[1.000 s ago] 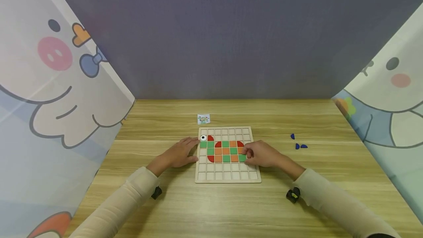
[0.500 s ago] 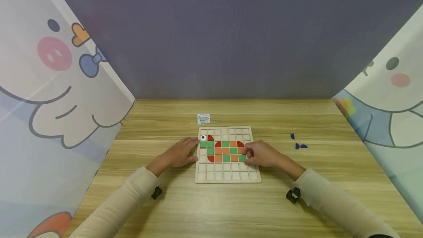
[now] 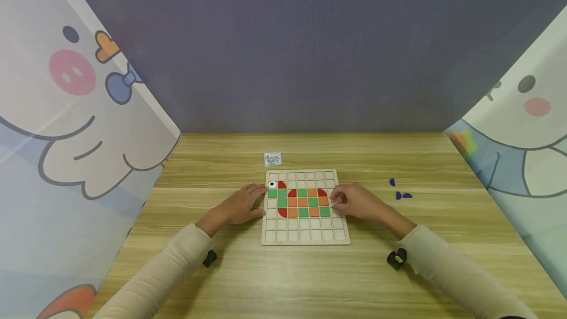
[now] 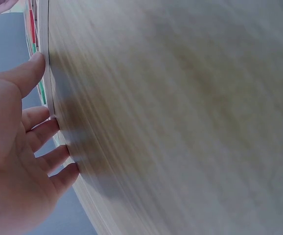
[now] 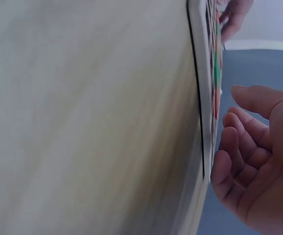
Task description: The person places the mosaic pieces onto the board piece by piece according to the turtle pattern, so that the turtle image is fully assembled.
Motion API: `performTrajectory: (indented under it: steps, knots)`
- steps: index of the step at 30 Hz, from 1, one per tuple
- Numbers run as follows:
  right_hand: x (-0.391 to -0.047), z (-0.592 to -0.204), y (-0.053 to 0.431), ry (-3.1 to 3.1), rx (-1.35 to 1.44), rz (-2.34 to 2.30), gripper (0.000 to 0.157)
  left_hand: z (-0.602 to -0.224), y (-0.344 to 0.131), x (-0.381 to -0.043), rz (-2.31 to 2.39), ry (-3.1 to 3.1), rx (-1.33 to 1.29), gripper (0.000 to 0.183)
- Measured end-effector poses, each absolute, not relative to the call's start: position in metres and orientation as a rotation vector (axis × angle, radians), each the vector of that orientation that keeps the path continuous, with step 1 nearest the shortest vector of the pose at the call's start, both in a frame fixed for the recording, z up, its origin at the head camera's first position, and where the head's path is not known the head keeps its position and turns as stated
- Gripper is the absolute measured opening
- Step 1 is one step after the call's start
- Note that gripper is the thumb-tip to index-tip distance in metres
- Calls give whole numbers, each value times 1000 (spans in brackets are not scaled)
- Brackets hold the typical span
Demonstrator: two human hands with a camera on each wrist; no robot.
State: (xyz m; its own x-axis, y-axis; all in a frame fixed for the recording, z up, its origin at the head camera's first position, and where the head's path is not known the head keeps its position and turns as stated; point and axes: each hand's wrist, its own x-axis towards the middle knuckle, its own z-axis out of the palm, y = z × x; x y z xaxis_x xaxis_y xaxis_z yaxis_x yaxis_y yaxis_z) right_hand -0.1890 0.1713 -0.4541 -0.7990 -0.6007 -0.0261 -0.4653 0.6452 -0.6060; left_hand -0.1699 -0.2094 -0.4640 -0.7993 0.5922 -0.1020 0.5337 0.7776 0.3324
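Note:
A square wooden grid board (image 3: 305, 236) lies on the table between the hands. Green, orange and red pieces fill its middle cells, among them a green square (image 3: 325, 211), and a white eye piece (image 3: 272, 184) sits at upper left. My left hand (image 3: 241, 206) rests at the board's left edge, its thumb and fingers spread along the rim in the left wrist view. Over the right edge is my right hand (image 3: 356, 202), just right of the coloured pieces. Its fingers curl loosely with the thumb apart, and nothing shows between them in the right wrist view (image 5: 254, 147).
Several dark blue half-round pieces (image 3: 398, 195) lie on the wooden table (image 3: 283, 279) to the right. A small picture card (image 3: 272, 159) lies behind the board's upper left corner. A grey wall rises behind the table, with cartoon-printed panels at both sides.
My right hand has let go of the lower right green square and drawn back a little to the right. That square now shows fully in its cell. The left hand stays put.

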Motion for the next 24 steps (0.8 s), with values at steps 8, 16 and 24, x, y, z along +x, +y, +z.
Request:
performTrajectory:
  steps: [8, 16, 24]
  knots:
    - [-201, -448, 200, 2701, -732, -879, 12, -464, -210, -169, 441, 2768, 888, 71]
    - [-210, -444, 239, 2793, -700, -854, 15, -464, -210, -170, 424, 2768, 889, 71]
    - [-220, -437, 280, 2857, -629, -829, 18, -467, -211, -172, 418, 2772, 903, 71]
